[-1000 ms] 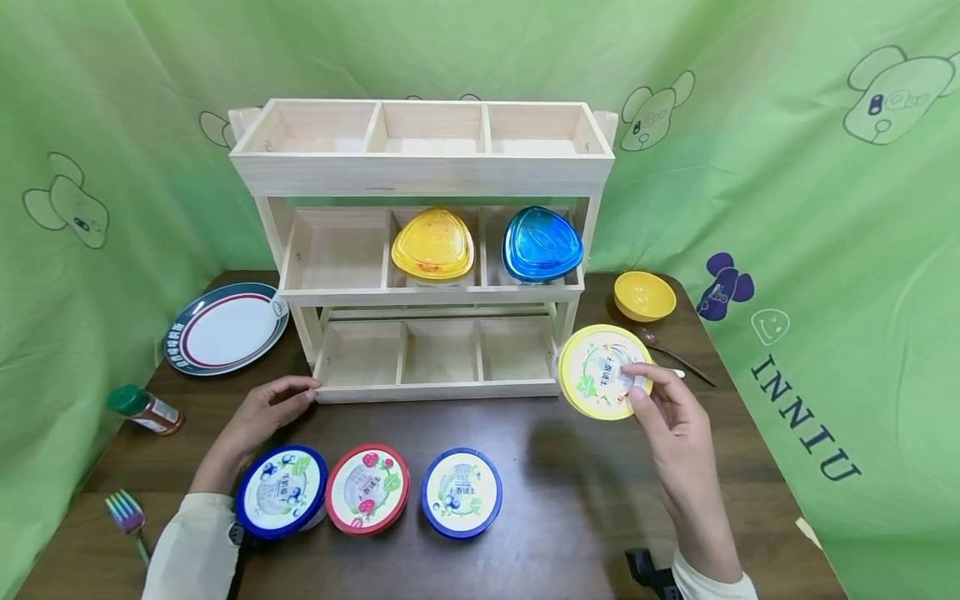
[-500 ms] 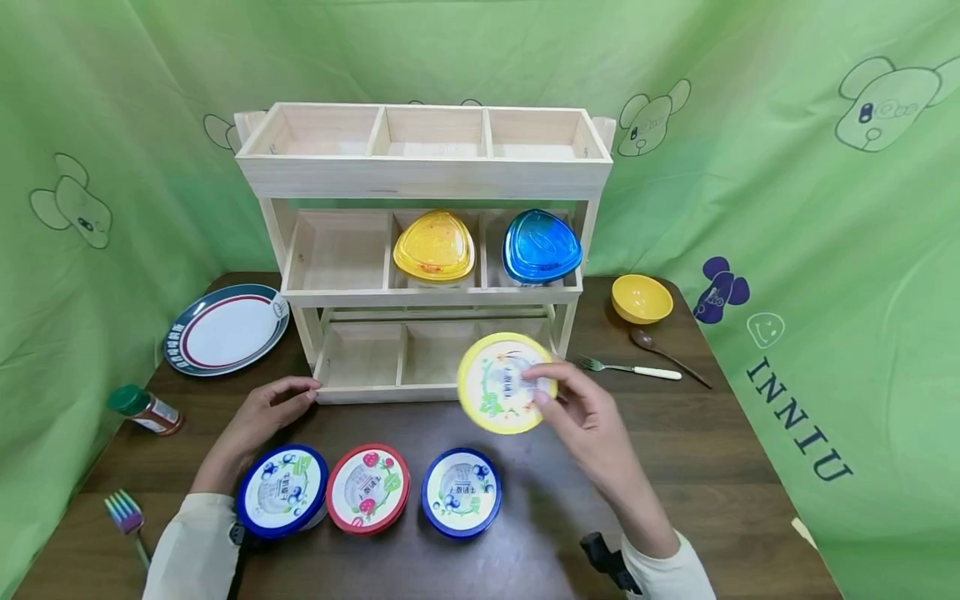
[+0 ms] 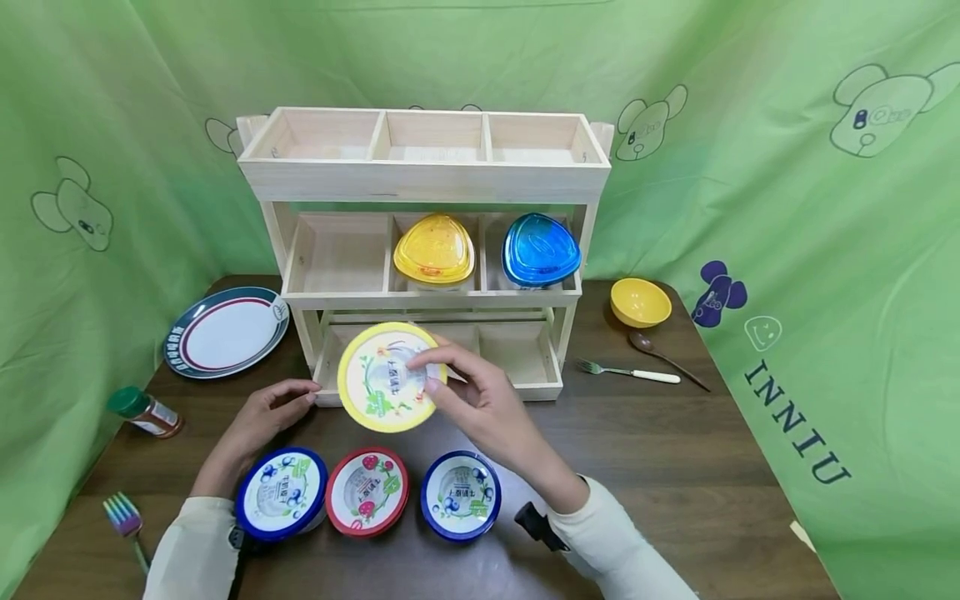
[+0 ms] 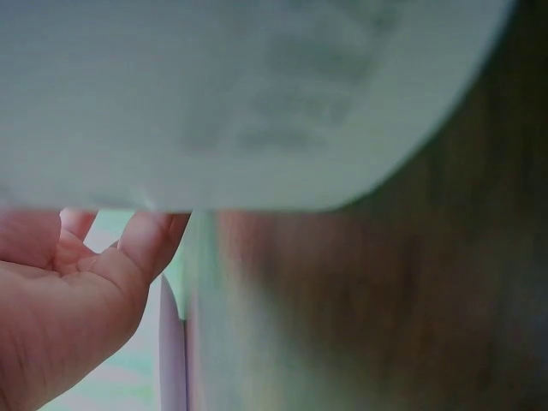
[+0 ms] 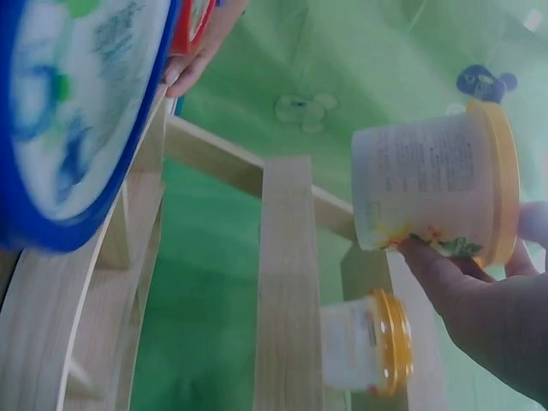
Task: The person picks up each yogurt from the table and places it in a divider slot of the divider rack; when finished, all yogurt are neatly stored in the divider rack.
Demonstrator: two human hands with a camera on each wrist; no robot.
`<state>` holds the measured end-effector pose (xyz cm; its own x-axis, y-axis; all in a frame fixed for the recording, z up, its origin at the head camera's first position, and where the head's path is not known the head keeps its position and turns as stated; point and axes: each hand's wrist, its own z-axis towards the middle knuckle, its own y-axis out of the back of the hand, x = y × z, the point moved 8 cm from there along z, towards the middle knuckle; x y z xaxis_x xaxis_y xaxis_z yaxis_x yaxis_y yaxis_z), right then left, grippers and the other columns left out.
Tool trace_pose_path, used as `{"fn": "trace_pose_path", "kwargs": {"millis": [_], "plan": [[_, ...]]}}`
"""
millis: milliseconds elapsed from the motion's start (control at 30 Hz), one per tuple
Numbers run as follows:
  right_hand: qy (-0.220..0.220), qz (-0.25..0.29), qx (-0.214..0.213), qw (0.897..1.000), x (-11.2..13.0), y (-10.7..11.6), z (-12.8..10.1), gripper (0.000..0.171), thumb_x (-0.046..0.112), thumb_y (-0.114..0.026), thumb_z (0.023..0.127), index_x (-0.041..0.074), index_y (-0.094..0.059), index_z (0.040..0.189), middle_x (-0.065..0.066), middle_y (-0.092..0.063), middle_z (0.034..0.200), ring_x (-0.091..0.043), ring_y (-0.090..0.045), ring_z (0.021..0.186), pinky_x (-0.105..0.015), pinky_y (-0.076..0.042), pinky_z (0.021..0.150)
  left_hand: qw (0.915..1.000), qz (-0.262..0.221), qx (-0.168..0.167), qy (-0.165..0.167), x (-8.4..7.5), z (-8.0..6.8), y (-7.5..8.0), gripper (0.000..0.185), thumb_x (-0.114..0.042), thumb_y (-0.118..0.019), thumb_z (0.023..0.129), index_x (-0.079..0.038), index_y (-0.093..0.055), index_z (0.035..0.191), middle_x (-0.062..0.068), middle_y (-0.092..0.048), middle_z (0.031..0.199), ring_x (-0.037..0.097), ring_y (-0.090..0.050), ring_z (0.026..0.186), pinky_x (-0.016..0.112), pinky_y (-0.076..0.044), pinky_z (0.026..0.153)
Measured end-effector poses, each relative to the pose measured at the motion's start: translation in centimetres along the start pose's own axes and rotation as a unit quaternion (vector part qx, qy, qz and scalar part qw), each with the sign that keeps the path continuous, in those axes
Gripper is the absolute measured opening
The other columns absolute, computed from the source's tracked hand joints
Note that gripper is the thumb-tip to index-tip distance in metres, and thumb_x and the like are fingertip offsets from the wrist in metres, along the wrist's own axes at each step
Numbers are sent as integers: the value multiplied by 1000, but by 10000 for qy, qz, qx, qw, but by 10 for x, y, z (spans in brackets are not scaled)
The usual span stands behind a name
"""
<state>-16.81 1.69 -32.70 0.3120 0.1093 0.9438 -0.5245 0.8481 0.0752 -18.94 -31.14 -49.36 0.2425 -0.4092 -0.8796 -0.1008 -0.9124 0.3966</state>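
My right hand point(image 3: 491, 400) grips a tub with a yellow lid point(image 3: 386, 387), holding it up in front of the left part of the rack's bottom tier. In the right wrist view, the tub's printed white side point(image 5: 419, 184) shows above my thumb. Fingers of my left hand point(image 3: 258, 421) touch the lower left corner of the wooden rack point(image 3: 427, 182); a tub wall hides their tips in the left wrist view. Standing along the front are a blue-lidded tub point(image 3: 281, 493), a red-lidded tub point(image 3: 367, 492) and another blue-lidded tub point(image 3: 461, 496).
On the middle tier sit a yellow-lidded container point(image 3: 433, 248) and a blue-lidded container point(image 3: 540, 248). A plate point(image 3: 227, 332), spice jar point(image 3: 146, 412) and rainbow-coloured fork point(image 3: 124, 517) lie left. Right are a yellow bowl point(image 3: 641, 302), a spoon point(image 3: 663, 357) and a white-handled fork point(image 3: 628, 371).
My right hand has carried the yellow-lidded tub leftward from the rack's right side, across its bottom tier. The left hand has stayed at the rack's corner.
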Motion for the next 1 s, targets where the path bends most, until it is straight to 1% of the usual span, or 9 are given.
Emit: {"fn": "trace_pose_path", "kwargs": {"millis": [100, 200, 300, 433, 600, 667, 767, 900, 1000], "plan": [[233, 4, -73, 9997, 1, -6, 16, 26, 1, -60, 108, -4, -68, 132, -15, -50, 162, -28, -59, 135, -34, -57, 102, 10000, -56, 5, -7, 0, 0, 1, 48, -33, -63, 112, 0, -62, 147, 18, -63, 141, 19, -59, 115, 23, -54, 90], [476, 4, -147, 9988, 2, -12, 32, 26, 1, -60, 109, -5, -68, 132, -14, -54, 157, -23, -61, 131, -34, -58, 101, 10000, -69, 29, 64, 0, 0, 1, 49, -34, -63, 112, -1, -62, 148, 19, -61, 143, 23, -58, 117, 23, -53, 90], [563, -21, -196, 9982, 2, -18, 46, 26, 2, -59, 110, -3, -68, 134, -12, -57, 153, -19, -62, 125, -31, -58, 100, 9999, -10, 70, 131, 0, 0, 0, 50, -36, -63, 112, -2, -61, 149, 19, -59, 147, 27, -54, 123, 24, -52, 91], [614, 1, -235, 9978, 3, -27, 66, 28, 5, -58, 110, 0, -67, 136, -11, -56, 154, -17, -61, 127, -30, -58, 99, 9999, -34, 73, 107, 1, 1, 1, 49, -34, -63, 112, -1, -62, 148, 16, -61, 144, 24, -55, 124, 23, -52, 92], [793, 196, -327, 9961, 8, -37, 89, 29, 4, -56, 111, -2, -65, 138, -11, -50, 160, -17, -59, 131, -33, -56, 103, 9994, -285, 183, -47, 2, 1, 0, 45, -25, -61, 114, 2, -59, 149, 11, -65, 135, 14, -62, 114, 21, -55, 92], [809, 282, -402, 9955, 8, -39, 98, 30, 4, -57, 111, -3, -64, 139, -11, -46, 165, -16, -57, 136, -32, -55, 105, 9988, -411, 239, -117, 2, 2, 0, 42, -20, -59, 114, 4, -58, 149, 13, -66, 135, 11, -65, 113, 21, -56, 93], [815, 376, -534, 9945, 6, -42, 110, 32, 4, -60, 110, -4, -62, 141, -13, -48, 162, -15, -57, 137, -30, -53, 107, 9980, -546, 267, -187, 4, 3, -1, 41, -15, -57, 115, 7, -57, 149, 15, -65, 137, 6, -66, 113, 21, -56, 94], [836, 341, -685, 9936, 4, -45, 121, 38, 3, -63, 109, -4, -58, 146, -15, -49, 160, -14, -56, 136, -30, -50, 111, 9982, -515, 226, -197, 4, 4, -1, 41, -16, -57, 114, 7, -57, 149, 18, -63, 139, 6, -65, 112, 21, -56, 93], [853, 162, -756, 9933, 1, -49, 127, 41, 1, -63, 109, -3, -55, 149, -15, -45, 165, -13, -54, 138, -29, -48, 113, 9989, -412, 172, -133, 6, 3, 0, 42, -18, -59, 114, 5, -58, 149, 18, -63, 139, 12, -64, 112, 22, -55, 91]]}}
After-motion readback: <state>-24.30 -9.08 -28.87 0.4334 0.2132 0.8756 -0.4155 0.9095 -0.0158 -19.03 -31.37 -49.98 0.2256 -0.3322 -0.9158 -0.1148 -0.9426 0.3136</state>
